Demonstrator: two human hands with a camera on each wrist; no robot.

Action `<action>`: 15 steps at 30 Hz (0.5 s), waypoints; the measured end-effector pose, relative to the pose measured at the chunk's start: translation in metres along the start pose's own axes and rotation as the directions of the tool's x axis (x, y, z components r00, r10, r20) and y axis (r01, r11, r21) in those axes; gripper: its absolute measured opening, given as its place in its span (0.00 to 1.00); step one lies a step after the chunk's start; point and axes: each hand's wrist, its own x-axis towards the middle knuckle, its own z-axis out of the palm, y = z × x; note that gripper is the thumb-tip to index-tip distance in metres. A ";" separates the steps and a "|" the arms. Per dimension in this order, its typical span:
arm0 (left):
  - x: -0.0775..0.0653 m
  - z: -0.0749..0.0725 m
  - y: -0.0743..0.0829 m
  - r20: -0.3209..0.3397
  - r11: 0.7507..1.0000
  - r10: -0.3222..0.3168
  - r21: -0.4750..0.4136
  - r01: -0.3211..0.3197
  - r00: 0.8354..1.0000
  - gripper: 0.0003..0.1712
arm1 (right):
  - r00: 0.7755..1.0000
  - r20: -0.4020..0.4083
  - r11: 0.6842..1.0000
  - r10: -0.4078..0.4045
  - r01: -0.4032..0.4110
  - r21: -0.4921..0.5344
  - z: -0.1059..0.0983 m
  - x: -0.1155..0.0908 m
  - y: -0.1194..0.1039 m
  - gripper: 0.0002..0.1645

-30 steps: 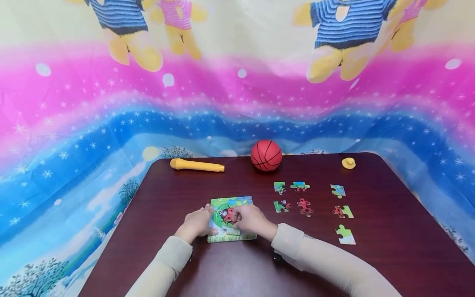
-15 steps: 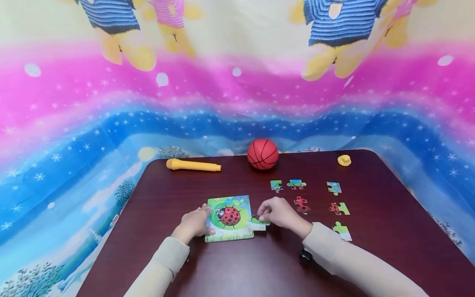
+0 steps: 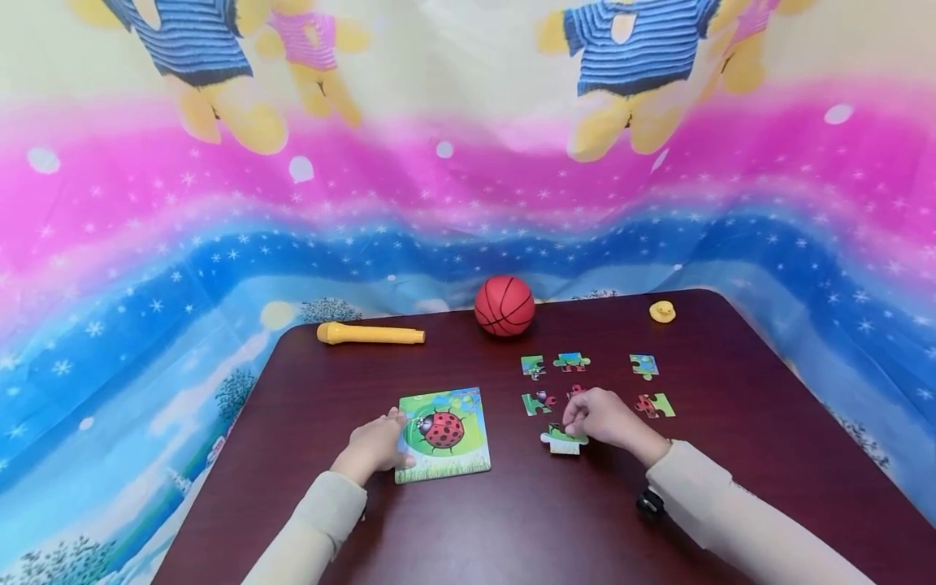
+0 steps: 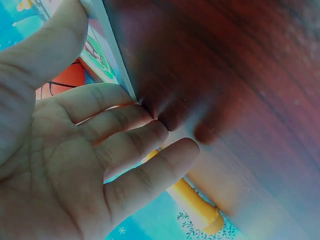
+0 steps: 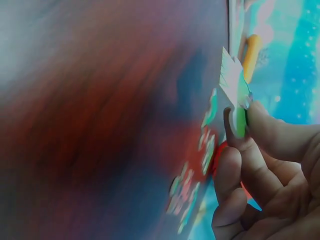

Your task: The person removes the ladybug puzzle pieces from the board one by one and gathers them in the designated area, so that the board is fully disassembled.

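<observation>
My left hand [image 3: 374,447] rests at the left edge of a square board [image 3: 468,414] with a ladybug picture. In the left wrist view, the fingers [image 4: 145,172] lie fairly straight and the fingertips meet the side of the board [image 4: 114,50]. My right hand [image 3: 610,421] is to the right of the board, pinching a green and white jigsaw piece [image 3: 565,443] between thumb and finger. The right wrist view shows this piece [image 5: 232,82] tilted in the fingertips. One red jigsaw piece [image 3: 576,391] is partly hidden behind the right hand.
More loose jigsaw pieces lie right of the board, among them a green one [image 3: 537,404] and a red and green one [image 3: 654,405]. Along the back stand a yellow toy microphone [image 3: 371,334], a red ball [image 3: 504,306] and a yellow duck [image 3: 662,312].
The right hand has moved rightward off the board, carrying the jigsaw piece towards the other pieces. The left hand stays at the board's left edge. The head view has shifted slightly.
</observation>
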 end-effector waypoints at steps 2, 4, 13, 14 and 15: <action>0.000 0.001 0.001 0.000 1.000 -0.001 -0.009 0.001 1.000 0.48 | 1.000 0.003 1.000 0.012 -0.012 -0.023 -0.001 -0.002 0.006 0.06; -0.001 0.001 0.001 0.001 1.000 -0.001 -0.012 0.001 1.000 0.47 | 1.000 0.004 0.999 0.020 -0.020 -0.030 -0.001 -0.005 0.010 0.07; -0.001 -0.002 0.003 -0.001 1.000 -0.003 0.009 0.003 1.000 0.47 | 0.999 -0.043 0.992 0.012 -0.017 -0.122 0.001 -0.008 0.020 0.08; 0.000 -0.002 0.003 0.001 1.000 -0.002 0.009 0.002 1.000 0.47 | 0.999 -0.046 0.990 0.015 -0.021 -0.141 0.001 -0.008 0.021 0.08; 0.000 -0.003 0.004 0.002 1.000 0.001 0.013 -0.001 1.000 0.47 | 0.999 -0.048 0.987 0.018 -0.025 -0.158 0.001 -0.008 0.022 0.08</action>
